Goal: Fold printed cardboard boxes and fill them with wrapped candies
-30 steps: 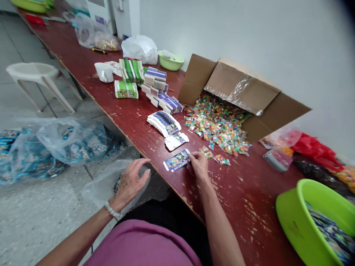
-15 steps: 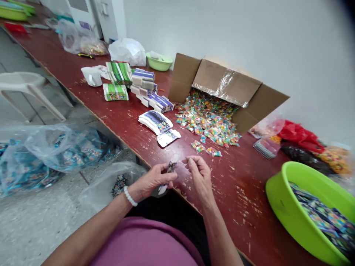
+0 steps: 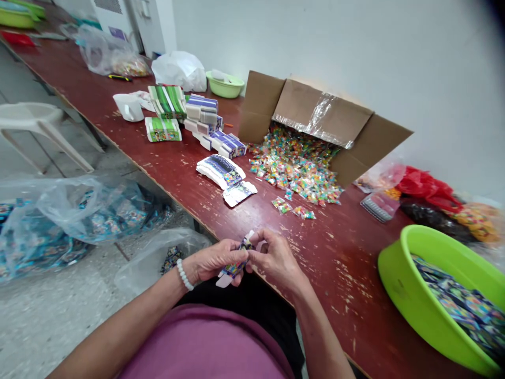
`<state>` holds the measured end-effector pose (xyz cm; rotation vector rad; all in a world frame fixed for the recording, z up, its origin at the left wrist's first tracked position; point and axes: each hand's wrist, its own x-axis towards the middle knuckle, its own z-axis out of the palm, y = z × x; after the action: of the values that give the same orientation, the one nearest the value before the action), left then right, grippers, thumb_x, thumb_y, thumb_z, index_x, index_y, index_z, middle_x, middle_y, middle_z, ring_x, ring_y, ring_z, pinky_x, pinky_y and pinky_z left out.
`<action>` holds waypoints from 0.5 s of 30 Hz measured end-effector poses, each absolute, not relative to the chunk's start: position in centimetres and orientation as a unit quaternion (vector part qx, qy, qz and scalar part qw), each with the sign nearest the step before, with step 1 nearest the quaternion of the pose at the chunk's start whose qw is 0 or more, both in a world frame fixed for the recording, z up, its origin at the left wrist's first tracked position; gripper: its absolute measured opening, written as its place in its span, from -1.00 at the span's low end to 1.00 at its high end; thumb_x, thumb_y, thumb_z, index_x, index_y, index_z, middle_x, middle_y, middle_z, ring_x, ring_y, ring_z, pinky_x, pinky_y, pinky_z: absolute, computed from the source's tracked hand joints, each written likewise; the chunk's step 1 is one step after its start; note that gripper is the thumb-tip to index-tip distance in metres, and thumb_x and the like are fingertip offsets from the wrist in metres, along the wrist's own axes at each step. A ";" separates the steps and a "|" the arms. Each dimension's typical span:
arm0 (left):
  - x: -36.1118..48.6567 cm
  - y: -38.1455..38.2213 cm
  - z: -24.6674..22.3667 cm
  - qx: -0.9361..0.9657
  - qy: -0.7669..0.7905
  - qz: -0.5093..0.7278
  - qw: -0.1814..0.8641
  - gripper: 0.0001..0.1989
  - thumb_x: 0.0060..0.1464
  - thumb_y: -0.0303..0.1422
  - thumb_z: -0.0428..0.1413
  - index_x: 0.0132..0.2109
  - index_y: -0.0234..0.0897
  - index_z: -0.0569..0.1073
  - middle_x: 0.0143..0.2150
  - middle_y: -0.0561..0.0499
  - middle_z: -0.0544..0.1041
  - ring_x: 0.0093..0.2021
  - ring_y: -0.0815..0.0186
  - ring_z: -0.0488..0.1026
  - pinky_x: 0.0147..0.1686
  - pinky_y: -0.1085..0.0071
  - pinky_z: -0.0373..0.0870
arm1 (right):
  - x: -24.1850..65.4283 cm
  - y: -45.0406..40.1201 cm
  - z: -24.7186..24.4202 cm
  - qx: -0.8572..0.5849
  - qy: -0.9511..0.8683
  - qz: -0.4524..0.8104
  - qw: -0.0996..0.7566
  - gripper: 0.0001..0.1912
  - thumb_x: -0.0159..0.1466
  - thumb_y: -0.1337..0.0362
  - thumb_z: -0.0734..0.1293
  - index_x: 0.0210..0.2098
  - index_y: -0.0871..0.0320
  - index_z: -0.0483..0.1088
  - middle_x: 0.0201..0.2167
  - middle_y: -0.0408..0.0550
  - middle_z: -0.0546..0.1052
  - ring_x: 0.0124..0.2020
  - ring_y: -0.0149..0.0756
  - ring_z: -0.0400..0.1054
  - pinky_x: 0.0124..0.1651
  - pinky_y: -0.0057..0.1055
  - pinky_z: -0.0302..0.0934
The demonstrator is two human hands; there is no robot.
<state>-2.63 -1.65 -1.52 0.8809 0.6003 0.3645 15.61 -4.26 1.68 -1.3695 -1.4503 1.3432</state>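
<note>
Hands together now, carton half-hidden

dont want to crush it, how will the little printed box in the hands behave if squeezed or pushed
The little printed box looks like thin card, so it is probably light. Its white end flap sticks out and may bend easily. Its flat sides suggest sliding rather than rolling.

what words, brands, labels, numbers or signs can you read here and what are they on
No text can be read.
Small carton at the left hand and right hand: print too small and blurred.
Flat cartons on the table: print blurred.
Green bundles and purple bundles: too small.
Packets in the green tub: blurred.
</note>
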 end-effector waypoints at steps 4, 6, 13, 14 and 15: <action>-2.9 -1.3 -1.4 0.452 0.292 0.145 0.830 -0.46 -0.10 0.06 0.31 -0.26 -0.39 0.52 -0.36 -0.08 0.55 -0.58 0.40 0.43 -0.61 0.51 0.26 | 15.3 -4.1 1.4 -0.516 -0.531 0.557 0.377 -0.73 0.05 0.23 0.50 -0.29 0.13 0.41 -0.51 -0.21 0.49 -0.60 -0.38 0.37 -0.57 -0.49 0.19; -3.1 -1.0 -1.2 0.445 0.295 0.143 0.834 -0.42 -0.16 0.10 0.32 -0.27 -0.38 0.51 -0.39 -0.07 0.53 -0.59 0.38 0.44 -0.61 0.50 0.28 | 15.2 -4.0 1.1 -0.540 -0.543 0.520 0.379 -0.79 0.08 0.22 0.48 -0.34 0.14 0.44 -0.61 -0.23 0.45 -0.63 -0.38 0.33 -0.60 -0.52 0.12; -4.4 1.5 1.5 0.496 0.326 0.137 0.793 -0.47 -0.20 0.03 0.36 -0.32 -0.38 0.53 -0.41 -0.04 0.53 -0.61 0.39 0.43 -0.60 0.49 0.30 | 14.3 -2.2 1.6 -0.527 -0.604 0.454 0.389 -0.83 0.12 0.21 0.47 -0.45 0.13 0.43 -0.64 -0.23 0.45 -0.66 -0.44 0.27 -0.62 -0.54 0.06; -4.6 2.1 2.1 0.507 0.326 0.143 0.785 -0.48 -0.21 0.02 0.37 -0.32 -0.37 0.53 -0.42 -0.03 0.53 -0.61 0.40 0.42 -0.61 0.50 0.29 | 14.1 -1.8 1.9 -0.522 -0.608 0.448 0.396 -0.82 0.12 0.21 0.47 -0.45 0.13 0.43 -0.64 -0.23 0.45 -0.66 -0.44 0.26 -0.63 -0.54 0.05; -4.9 2.6 2.7 0.520 0.321 0.148 0.777 -0.50 -0.20 0.00 0.37 -0.31 -0.37 0.55 -0.42 -0.03 0.54 -0.60 0.39 0.42 -0.61 0.49 0.29 | 13.9 -1.5 2.1 -0.516 -0.610 0.445 0.405 -0.82 0.12 0.20 0.48 -0.44 0.13 0.42 -0.62 -0.23 0.46 -0.66 -0.44 0.26 -0.63 -0.54 0.05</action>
<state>-4.87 2.63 2.75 1.1257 0.6947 0.3193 13.93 -1.49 2.12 -1.3019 -1.5395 1.1225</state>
